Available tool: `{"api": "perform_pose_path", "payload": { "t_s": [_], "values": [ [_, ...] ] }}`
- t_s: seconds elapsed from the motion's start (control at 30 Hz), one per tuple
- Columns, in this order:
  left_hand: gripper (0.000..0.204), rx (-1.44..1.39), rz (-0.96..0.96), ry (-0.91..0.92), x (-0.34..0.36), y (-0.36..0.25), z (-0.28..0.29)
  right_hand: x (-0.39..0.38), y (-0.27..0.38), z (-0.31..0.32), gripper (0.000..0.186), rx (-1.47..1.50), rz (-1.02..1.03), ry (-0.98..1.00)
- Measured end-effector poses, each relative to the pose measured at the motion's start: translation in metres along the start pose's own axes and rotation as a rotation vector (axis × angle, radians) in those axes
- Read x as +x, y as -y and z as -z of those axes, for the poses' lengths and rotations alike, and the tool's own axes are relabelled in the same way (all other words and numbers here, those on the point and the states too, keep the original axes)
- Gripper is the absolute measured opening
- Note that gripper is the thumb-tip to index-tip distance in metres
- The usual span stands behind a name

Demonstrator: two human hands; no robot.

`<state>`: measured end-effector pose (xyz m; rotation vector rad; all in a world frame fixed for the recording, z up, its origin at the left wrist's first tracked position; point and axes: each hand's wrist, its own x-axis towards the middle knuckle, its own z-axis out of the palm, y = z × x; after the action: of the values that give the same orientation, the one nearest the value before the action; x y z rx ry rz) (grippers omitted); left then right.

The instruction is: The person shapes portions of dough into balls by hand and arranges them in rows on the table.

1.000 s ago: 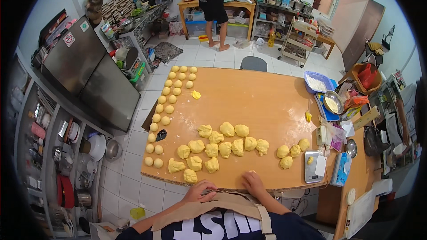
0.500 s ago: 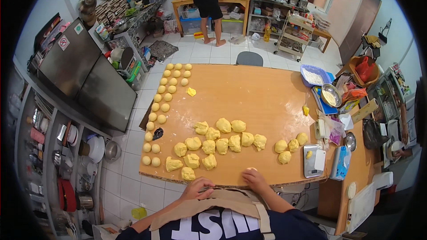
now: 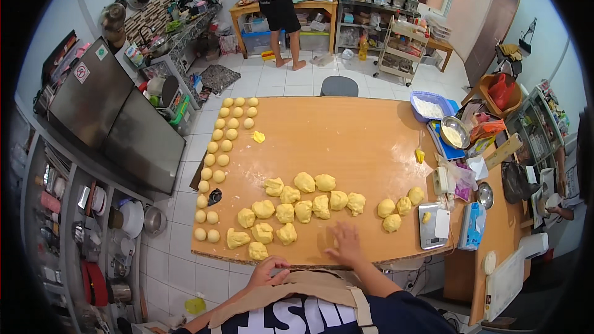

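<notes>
My right hand (image 3: 345, 245) lies palm down over the table near its front edge. Its fingers are spread, and anything under the palm is hidden. My left hand (image 3: 270, 272) rests at the front edge beside my apron (image 3: 309, 279), fingers loosely bent and apart, with nothing visible in it. Just beyond it sits a rough yellow dough lump (image 3: 258, 251). Several more dough lumps (image 3: 284, 213) spread across the front middle of the table. Smooth round dough balls (image 3: 209, 159) line the left edge. To the right of my right hand is a small dough group (image 3: 391, 222).
A kitchen scale (image 3: 433, 230) with a bit of dough, a blue pack (image 3: 473, 226) and a metal bowl of cream-coloured contents (image 3: 455, 132) stand at the right. A black plastic scrap (image 3: 215, 196) lies left. Another person (image 3: 275, 0) stands at the back table (image 3: 235, 18).
My right hand has opened from a cupped shape to spread fingers and shifted slightly left. The pale dough bit seen at its fingertips no longer shows. My left hand has moved slightly left and lower.
</notes>
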<state>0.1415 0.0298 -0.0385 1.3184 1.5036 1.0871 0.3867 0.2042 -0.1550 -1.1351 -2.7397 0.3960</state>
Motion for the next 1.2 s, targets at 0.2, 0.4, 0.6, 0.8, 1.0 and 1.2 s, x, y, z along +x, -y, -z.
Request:
{"api": "perform_pose_path", "payload": {
  "t_s": [0.2, 0.4, 0.6, 0.8, 1.0, 1.2],
  "values": [
    [0.021, 0.026, 0.026, 0.009, 0.009, -0.006, 0.0, 0.063, -0.12, 0.038, 0.086, 0.072, -0.481, -0.285],
    [0.024, 0.047, 0.069, 0.002, 0.024, 0.003, -0.005, 0.119, -0.215, 0.047, 0.093, 0.151, -0.791, -0.103],
    [0.024, 0.128, 0.026, -0.042, 0.037, 0.005, -0.011, 0.145, -0.217, 0.044, 0.096, 0.021, -0.925, -0.025],
    [0.026, 0.181, -0.001, -0.085, 0.043, 0.011, -0.015, 0.144, -0.23, 0.056, 0.089, -0.06, -0.673, -0.062],
    [0.031, 0.109, 0.193, -0.016, 0.023, 0.017, -0.016, 0.154, -0.229, 0.058, 0.088, -0.054, -0.662, -0.057],
    [0.026, 0.055, 0.141, -0.048, 0.024, 0.003, -0.018, 0.177, -0.195, 0.042, 0.091, -0.071, -0.91, 0.069]
  ]
}}
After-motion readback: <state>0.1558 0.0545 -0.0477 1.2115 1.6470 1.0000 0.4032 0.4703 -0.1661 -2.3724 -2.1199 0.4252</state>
